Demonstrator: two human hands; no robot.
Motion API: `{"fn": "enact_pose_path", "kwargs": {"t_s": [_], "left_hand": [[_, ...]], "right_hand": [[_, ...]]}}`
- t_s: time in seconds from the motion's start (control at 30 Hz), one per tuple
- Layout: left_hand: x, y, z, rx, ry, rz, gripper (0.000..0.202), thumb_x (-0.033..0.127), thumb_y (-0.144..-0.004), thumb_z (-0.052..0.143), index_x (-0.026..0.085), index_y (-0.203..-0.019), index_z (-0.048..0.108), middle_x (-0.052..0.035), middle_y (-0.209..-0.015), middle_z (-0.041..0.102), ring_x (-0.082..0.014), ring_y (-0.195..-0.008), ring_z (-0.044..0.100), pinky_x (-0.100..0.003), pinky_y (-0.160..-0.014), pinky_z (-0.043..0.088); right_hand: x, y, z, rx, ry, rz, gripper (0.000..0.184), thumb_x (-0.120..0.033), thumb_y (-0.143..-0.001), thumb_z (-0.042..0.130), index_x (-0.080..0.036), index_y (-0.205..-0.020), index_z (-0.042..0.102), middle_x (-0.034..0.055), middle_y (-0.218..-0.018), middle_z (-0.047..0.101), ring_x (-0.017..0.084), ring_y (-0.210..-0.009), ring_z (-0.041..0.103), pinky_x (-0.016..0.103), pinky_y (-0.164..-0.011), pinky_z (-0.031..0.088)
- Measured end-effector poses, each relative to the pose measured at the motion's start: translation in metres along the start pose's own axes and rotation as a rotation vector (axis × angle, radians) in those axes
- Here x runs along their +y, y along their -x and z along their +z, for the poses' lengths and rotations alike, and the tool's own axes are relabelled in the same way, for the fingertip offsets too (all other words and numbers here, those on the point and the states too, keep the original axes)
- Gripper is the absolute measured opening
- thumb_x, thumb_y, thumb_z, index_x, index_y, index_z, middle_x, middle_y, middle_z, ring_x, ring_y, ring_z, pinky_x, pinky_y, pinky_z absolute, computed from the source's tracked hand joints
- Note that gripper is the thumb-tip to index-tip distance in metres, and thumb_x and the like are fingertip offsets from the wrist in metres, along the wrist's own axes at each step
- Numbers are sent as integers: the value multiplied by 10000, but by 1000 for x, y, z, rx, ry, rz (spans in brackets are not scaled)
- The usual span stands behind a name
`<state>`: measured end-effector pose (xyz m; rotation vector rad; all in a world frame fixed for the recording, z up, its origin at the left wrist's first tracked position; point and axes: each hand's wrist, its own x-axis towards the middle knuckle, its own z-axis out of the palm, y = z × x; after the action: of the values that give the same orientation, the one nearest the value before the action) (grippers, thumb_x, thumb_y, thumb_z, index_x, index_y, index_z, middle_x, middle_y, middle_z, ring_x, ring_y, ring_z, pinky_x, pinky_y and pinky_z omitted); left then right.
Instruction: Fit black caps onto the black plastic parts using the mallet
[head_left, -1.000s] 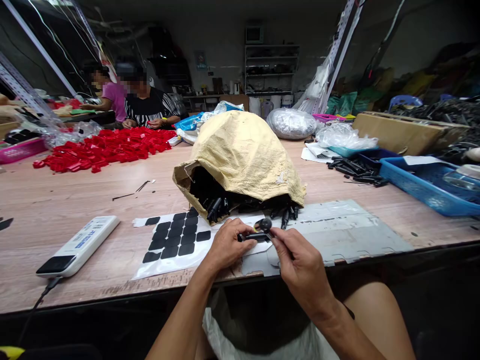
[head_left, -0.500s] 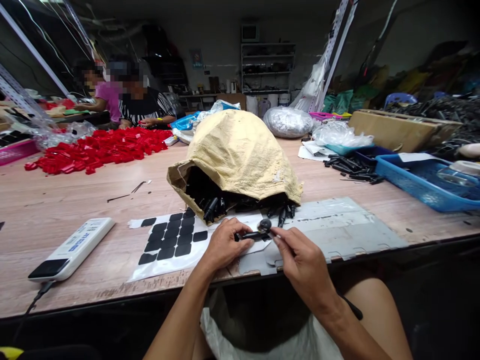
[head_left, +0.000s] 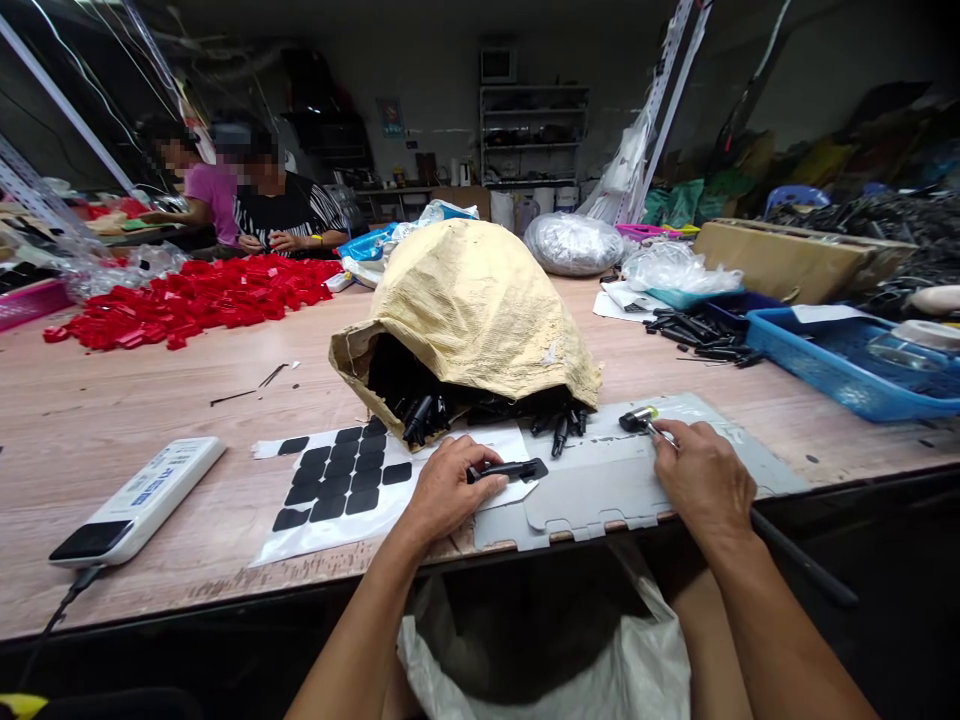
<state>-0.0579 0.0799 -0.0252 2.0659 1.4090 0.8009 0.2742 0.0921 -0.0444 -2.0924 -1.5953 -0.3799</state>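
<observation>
My left hand [head_left: 450, 488] is closed around a black plastic tube-like part [head_left: 516, 469], which lies on the grey board [head_left: 577, 505] near the table's front edge. A small flat black piece shows at the part's right end. Farther right, my right hand [head_left: 705, 475] grips a hammer [head_left: 639, 418]; its dark head is over the board and its black handle runs out below the wrist. Behind the hands lies a yellow woven sack [head_left: 480, 310], its mouth open, with more black parts [head_left: 421, 418] spilling out. Left of my left hand is a white sheet of black square stickers [head_left: 349, 480].
A white power bank [head_left: 139, 500] with a cable lies at left. Red parts [head_left: 195, 295] are heaped farther back, near two seated people. At right are a blue basket [head_left: 847, 370], loose black parts [head_left: 697, 335] and a cardboard box [head_left: 787, 262]. A white sack [head_left: 637, 660] hangs below the table edge.
My right hand has moved right with the hammer, whose head has come away from the black part. My left hand keeps its hold in about the same place.
</observation>
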Motion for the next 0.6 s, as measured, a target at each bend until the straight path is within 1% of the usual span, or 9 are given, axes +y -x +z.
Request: {"fn": "enact_pose_path", "kwargs": {"t_s": [0.1,0.17,0.27,0.33,0.4,0.47,0.5,0.57,0.6], "left_hand": [[-2,-3,0,-13,-19,16,184,374,-904,663,239,-994,750,-34,-923,666,-224,-927,563,-332,-844,429],[1,-3,-2,-17,-27,30,200,379,-934,622,231,-995,742,-40,-925,661,-226,-932,561,-339,-856,428],[21,11,-7,-49,12,44,208,375,-970,575,234,-991,727,-41,-946,666,-220,-949,574,-331,-870,429],[42,34,-10,-167,96,42,203,383,-990,557,263,-1019,718,-22,-980,688,-198,-948,599,-302,-860,440],[60,60,-8,-380,185,18,204,435,-994,560,336,-1081,715,23,-1036,720,-173,-952,633,-263,-857,458],[67,83,5,-518,183,-29,253,521,-950,605,419,-1159,705,51,-1144,733,-182,-1020,652,-254,-911,463],[66,91,16,-590,139,-57,280,525,-931,622,420,-1176,705,36,-1157,741,-200,-1034,661,-269,-921,471],[54,99,47,-759,-50,-125,251,446,-890,657,332,-1092,755,-41,-1051,772,-249,-980,694,-324,-880,504],[46,100,66,-810,-184,-174,237,378,-883,649,275,-1059,770,-86,-1009,777,-281,-974,707,-366,-880,515]], "right_hand": [[-2,3,6,65,48,-21,260,-281,-965,560,-226,-1129,753,75,-948,658,214,-826,522,341,-678,294],[-3,5,8,89,55,-27,253,-279,-968,555,-222,-1120,750,78,-951,655,212,-830,518,341,-684,286],[-3,4,9,87,55,-44,253,-278,-975,543,-219,-1122,741,81,-963,654,210,-837,518,339,-686,275],[-3,4,8,87,63,-44,252,-276,-977,539,-224,-1125,737,80,-967,654,211,-842,518,337,-684,267],[-4,4,8,86,78,-41,247,-272,-974,542,-224,-1124,733,80,-969,654,213,-841,515,336,-680,260],[-5,4,8,85,90,-40,243,-269,-969,548,-220,-1123,729,80,-971,654,213,-839,512,335,-675,252],[-5,4,8,86,91,-40,242,-268,-967,550,-219,-1123,728,80,-971,654,213,-840,511,334,-674,249],[-5,4,8,89,89,-40,241,-267,-968,549,-217,-1121,729,79,-966,653,212,-844,511,333,-674,243],[-5,5,9,90,87,-39,242,-268,-968,549,-216,-1120,730,79,-961,652,212,-845,511,332,-673,240]]}}
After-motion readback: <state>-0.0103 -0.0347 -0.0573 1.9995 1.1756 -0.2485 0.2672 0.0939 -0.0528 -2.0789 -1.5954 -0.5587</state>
